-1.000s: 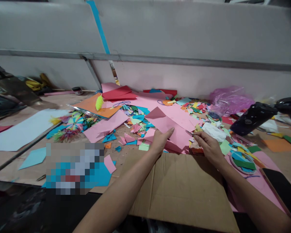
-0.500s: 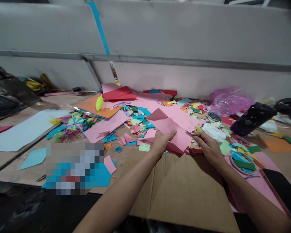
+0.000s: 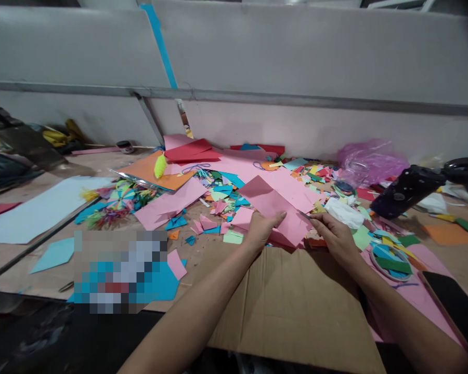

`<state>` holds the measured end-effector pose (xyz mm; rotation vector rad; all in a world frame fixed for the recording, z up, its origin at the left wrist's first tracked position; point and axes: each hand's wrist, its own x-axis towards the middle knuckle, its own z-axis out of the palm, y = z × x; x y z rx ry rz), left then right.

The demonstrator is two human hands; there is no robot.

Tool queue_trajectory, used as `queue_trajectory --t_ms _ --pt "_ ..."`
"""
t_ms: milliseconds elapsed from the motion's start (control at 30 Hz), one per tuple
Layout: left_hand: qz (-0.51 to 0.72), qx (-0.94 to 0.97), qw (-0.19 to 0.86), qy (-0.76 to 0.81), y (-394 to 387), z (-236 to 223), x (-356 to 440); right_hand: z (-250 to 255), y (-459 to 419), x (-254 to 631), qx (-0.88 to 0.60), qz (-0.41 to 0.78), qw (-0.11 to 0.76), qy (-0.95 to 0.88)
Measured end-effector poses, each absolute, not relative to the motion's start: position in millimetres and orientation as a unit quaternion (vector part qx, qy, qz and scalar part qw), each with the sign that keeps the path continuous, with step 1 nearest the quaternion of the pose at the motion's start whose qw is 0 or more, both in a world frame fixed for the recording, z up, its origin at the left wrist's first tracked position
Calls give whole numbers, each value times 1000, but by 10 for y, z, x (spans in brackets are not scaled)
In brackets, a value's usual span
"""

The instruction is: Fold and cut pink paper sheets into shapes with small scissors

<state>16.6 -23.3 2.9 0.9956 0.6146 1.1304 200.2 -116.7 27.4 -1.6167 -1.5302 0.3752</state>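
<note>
My left hand [image 3: 262,231] is closed on a pink sheet of paper [image 3: 265,200], its thumb lying on top. The sheet is held tilted above the near edge of the paper pile, one corner pointing away from me. My right hand [image 3: 333,234] pinches a thin, dark, pointed metal tool [image 3: 304,214]. Its tip is at the right edge of the sheet, while the fingers hide the rest of it. Below both hands lies a brown cardboard piece [image 3: 292,306], with more pink paper just behind it.
Colourful paper scraps [image 3: 222,189] spread across the table. To the right are a dark tumbler [image 3: 407,191], a purple plastic bag [image 3: 370,161], a round container [image 3: 390,262] of scraps and a phone [image 3: 452,306]. White paper [image 3: 39,208] lies left, near a blurred-out patch [image 3: 120,270].
The pink sheet and my left thumb have shifted very slightly to the right. My right hand stays at the sheet's edge with the tool.
</note>
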Motion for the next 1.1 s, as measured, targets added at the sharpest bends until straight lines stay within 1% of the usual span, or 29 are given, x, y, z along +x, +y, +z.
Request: queue_trajectory --t_ms 367,700,1100 --pt "500 453 681 286 -263 78 149 304 -1186 1983 -655 141 426 -608" --pt "496 443 693 279 -263 47 170 265 -1176 1999 -652 158 423 -609" --pt "481 446 696 294 -295 96 164 315 -1183 1965 -658 143 419 -609"
